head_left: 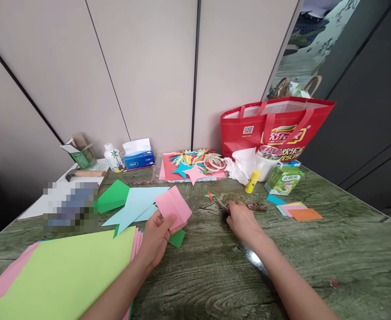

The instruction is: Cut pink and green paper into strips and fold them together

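Observation:
My left hand is closed on a pink paper square, thumb on top and fingers beneath. A crease runs across the paper. On the table to the right, my right hand grips scissors, their blades pointing away to the left and the handles hidden under my fingers. Just beyond the blades lies a small red and green paper star. Behind the left hand are pale blue paper pieces and a folded green sheet. A green scrap lies partly beneath that hand.
Large coloured sheets are stacked at front left. Paper stars lie at the back, near a tissue box. Toward the right stand a glue stick, a jar, a green carton and a red bag; small coloured papers lie nearer.

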The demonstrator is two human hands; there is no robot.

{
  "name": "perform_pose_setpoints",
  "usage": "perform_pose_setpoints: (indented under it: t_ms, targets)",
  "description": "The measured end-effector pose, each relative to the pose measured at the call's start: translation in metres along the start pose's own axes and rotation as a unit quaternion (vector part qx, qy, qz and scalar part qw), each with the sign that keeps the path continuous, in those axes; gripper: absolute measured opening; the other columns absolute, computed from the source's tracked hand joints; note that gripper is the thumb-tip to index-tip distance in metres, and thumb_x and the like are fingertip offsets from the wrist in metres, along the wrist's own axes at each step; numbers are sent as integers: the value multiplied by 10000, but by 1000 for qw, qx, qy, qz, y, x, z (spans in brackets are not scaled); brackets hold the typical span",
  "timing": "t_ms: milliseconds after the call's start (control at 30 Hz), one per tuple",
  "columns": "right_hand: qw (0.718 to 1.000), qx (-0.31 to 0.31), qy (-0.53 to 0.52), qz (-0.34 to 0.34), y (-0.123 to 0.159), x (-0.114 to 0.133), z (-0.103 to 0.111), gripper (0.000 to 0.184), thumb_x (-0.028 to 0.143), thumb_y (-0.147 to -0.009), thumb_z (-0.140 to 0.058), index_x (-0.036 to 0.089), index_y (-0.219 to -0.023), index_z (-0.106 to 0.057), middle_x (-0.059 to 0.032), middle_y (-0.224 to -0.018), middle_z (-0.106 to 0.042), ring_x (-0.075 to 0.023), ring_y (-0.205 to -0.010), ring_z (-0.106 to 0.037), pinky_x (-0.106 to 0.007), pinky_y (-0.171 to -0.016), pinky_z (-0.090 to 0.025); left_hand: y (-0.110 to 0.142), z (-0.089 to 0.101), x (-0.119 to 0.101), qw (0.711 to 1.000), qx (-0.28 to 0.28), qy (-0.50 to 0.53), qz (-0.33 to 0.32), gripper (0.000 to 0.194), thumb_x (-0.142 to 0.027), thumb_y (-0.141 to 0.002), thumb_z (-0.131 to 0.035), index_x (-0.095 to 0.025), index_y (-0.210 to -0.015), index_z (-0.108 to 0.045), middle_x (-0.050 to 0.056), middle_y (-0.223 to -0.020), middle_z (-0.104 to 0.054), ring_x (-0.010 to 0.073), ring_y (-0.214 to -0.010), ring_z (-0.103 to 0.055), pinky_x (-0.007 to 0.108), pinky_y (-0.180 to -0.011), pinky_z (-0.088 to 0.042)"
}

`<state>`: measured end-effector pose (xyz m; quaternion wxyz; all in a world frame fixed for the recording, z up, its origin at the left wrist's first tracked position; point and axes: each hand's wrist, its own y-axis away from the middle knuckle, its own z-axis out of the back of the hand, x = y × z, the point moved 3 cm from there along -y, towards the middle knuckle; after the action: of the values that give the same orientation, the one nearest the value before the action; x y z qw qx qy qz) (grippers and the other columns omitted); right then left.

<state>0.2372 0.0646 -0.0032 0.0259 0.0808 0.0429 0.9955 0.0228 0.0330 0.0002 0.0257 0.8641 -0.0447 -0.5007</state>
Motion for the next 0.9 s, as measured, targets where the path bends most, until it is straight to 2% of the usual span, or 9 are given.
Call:
perform_pose_setpoints:
  t_ms: [67,133,167,233,300,367,633,767,900]
  targets:
    - [995,-50,-88,0,-6,-8,2,340,82,-729,-461,76,-1062,-529,-165,-976,-579,-235,-848,-590,-323,-742,-419,0,-1,-1,1000,15,9,9,341,-199,-693,-651,-146,-1022,-580,96,-985,-672,250,-929,-609,429,-841,-475]
    - [962,-82,-259,10,-11,-13,3,365,93,-712,-485,99,-1073,-529,-140,-1006,-584,-208,-791,-603,-337,-753,-430,0,-1,-2,999,22,7,22,304,-207,-684,-659,-133,-973,-597,107,-960,-678,259,-881,-628,436,-831,-477]
    - [927,-72,-367,21,-12,-13,2,366,121,-712,-497,115,-1077,-529,-126,-1021,-583,-193,-755,-612,-330,-724,-449,1,-1,-2,999,22,2,27,298,-213,-675,-668,-127,-953,-603,112,-941,-682,263,-850,-638,437,-820,-482]
    - [812,-5,-582,44,-11,-6,-1,375,226,-706,-552,138,-1070,-537,-105,-1020,-594,-182,-751,-626,-307,-680,-476,1,-1,-2,999,21,-11,34,298,-219,-662,-680,-118,-933,-610,119,-908,-688,265,-811,-647,436,-798,-491]
    - [716,43,-695,57,-8,5,-4,413,293,-648,-636,159,-1033,-565,-92,-1044,-592,-166,-754,-623,-289,-663,-483,2,-2,-1,998,30,-21,41,295,-215,-663,-679,-117,-933,-611,119,-905,-687,261,-811,-645,427,-787,-497]
    - [679,62,-730,57,-3,18,-9,445,315,-608,-684,160,-1012,-576,-83,-994,-617,-140,-713,-611,-283,-662,-485,3,-4,2,997,49,-33,56,286,-214,-672,-673,-119,-936,-617,112,-905,-686,246,-815,-640,412,-777,-503]
    - [771,22,-622,138,10,49,-23,420,290,-594,-700,146,-963,-561,-55,-878,-612,-137,-652,-574,-263,-584,-483,9,-9,15,987,100,-75,101,306,-307,-632,-704,-119,-871,-666,90,-806,-696,183,-677,-630,327,-672,-526]
    - [818,-73,-554,137,14,47,-24,366,310,-599,-703,148,-906,-587,-88,-985,-538,-130,-638,-535,-297,-624,-480,8,-7,17,988,50,-98,104,290,-332,-610,-713,-108,-791,-679,81,-709,-695,178,-597,-625,295,-579,-525]
    - [827,-145,-521,156,17,45,-18,323,345,-672,-655,163,-931,-596,-98,-988,-485,-143,-682,-509,-305,-669,-468,4,-1,18,991,-9,-107,84,271,-310,-590,-723,-90,-739,-674,79,-655,-689,194,-558,-627,278,-489,-510]
